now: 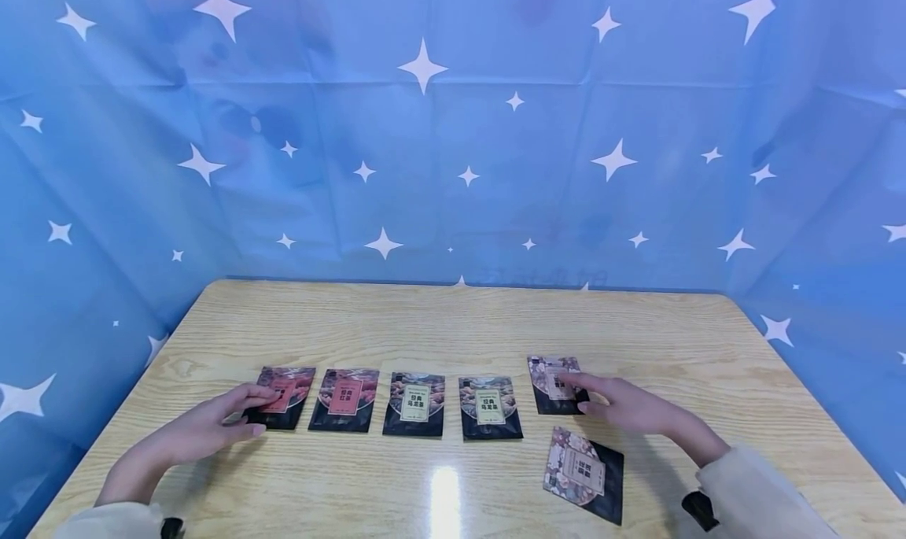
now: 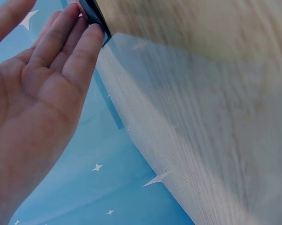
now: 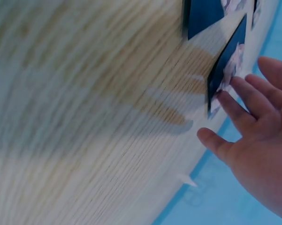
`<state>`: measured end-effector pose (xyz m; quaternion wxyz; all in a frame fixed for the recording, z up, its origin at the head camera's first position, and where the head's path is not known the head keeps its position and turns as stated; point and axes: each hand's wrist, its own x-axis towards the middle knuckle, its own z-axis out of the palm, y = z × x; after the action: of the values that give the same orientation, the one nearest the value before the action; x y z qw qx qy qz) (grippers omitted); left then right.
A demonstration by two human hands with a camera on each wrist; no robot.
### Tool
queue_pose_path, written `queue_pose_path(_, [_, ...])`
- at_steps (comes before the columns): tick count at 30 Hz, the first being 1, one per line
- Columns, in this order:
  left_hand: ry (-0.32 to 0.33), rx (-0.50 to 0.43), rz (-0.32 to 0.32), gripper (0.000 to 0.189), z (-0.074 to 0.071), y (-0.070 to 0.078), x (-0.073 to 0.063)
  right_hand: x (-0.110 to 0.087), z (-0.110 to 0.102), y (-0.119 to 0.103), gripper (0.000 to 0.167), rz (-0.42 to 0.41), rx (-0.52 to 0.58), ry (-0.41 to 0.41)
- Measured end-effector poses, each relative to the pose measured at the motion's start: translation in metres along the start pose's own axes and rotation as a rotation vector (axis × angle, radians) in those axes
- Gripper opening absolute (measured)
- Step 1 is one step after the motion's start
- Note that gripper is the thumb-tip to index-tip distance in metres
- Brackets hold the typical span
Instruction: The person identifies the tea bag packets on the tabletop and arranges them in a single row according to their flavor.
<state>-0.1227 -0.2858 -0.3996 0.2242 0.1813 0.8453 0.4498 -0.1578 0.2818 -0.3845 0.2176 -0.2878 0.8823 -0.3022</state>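
Observation:
My left hand [image 1: 201, 427] rests its outstretched fingers on a red-labelled tea sachet [image 1: 296, 389], the leftmost in a row. Only a dark corner of that sachet [image 2: 91, 14] shows at the fingertips in the left wrist view. On the right, my other hand [image 1: 626, 405] touches a pink-labelled tea sachet [image 1: 548, 374] with extended fingers, covering part of its label. The right wrist view shows the fingertips against this sachet's printed face [image 3: 231, 65]. Nearer the front edge, a second pink-labelled sachet [image 1: 583, 474] lies turned at an angle.
Between the hands lie another red-labelled sachet [image 1: 344, 400] and two green-labelled ones, the left one [image 1: 414, 405] and the right one [image 1: 490, 407]. All lie flat on a wooden table [image 1: 425, 326]. A blue star-patterned cloth [image 1: 453, 130] hangs behind and at both sides.

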Motion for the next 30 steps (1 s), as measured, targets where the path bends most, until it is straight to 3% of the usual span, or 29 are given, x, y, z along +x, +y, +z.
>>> queue_pose_path(30, [0.009, 0.003, 0.001, 0.054, 0.001, 0.0, 0.0, -0.025, 0.019, -0.013, 0.059, -0.026, 0.014, -0.032])
